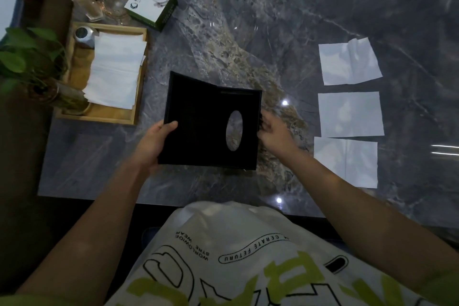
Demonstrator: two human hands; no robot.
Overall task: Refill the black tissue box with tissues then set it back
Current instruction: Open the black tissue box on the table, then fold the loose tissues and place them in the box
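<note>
Head view, centre: grips the black tissue box [203,131] at its 9 o'clock edge with the left hand [156,139]; cannot tell grip from mere touch for the right hand [273,134] at 3 o'clock. Looks empty, with table [248,45] showing through the slot. Leaves loading: loose tissues [350,114] farther at 3 o'clock, stack [114,69] at 10 o'clock, then setting back.

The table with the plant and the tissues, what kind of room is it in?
Probably a living room at home, though I can't be sure: a marble table, a leafy plant, and a wooden tray holding tissues.
</note>
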